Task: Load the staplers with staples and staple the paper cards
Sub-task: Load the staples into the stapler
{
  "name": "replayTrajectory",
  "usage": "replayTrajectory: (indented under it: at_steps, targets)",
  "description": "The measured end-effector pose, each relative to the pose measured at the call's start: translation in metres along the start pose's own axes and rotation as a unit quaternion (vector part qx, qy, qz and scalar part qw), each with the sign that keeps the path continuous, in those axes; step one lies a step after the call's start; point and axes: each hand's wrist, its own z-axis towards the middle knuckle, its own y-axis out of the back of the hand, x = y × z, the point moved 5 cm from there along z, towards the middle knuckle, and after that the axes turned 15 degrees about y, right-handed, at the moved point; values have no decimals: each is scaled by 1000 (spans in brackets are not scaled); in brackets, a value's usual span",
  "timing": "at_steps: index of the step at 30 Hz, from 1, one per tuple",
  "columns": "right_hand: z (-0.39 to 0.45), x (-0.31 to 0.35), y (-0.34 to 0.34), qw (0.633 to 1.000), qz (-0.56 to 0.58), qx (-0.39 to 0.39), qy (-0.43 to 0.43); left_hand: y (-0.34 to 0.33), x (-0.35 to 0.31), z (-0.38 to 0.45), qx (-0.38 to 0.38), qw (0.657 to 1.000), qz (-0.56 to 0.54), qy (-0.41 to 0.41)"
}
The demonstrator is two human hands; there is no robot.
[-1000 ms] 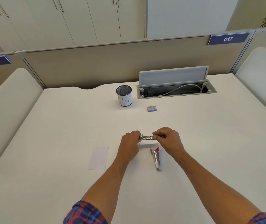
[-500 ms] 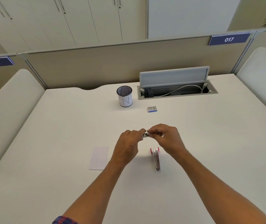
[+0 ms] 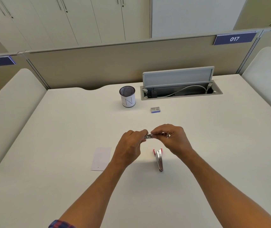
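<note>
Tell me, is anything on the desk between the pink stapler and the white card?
Nothing lying on the desk. The pink stapler and the paper card have bare desk between them. Only the left hand, gripping a metal stapler with the right hand, sits over that gap.

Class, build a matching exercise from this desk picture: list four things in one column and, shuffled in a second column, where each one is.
Things:
1. pink stapler
2. paper card
3. staple box
4. pen cup

Places:
A. left of the open cable tray
B. below the right hand
C. left of the left hand
D. between the cable tray and the hands

Pairs: 1-B, 2-C, 3-D, 4-A
</note>
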Motion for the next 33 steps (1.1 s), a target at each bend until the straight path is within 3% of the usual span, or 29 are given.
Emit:
replayTrajectory:
  at_steps: [7,15,24,33]
  targets:
    - [2,3,-3,998,-36,48,8,0,-1,-2,8,1000,2,-9]
    - [2,18,1,986,-96,70,114,6,-4,0,11,1000,7,5]
    - [3,26,-3,948,-191,154,201,6,-6,-4,22,1000,7,0]
    - [2,20,12,939,-219,154,216,10,-5,-3,23,1000,-9,16]
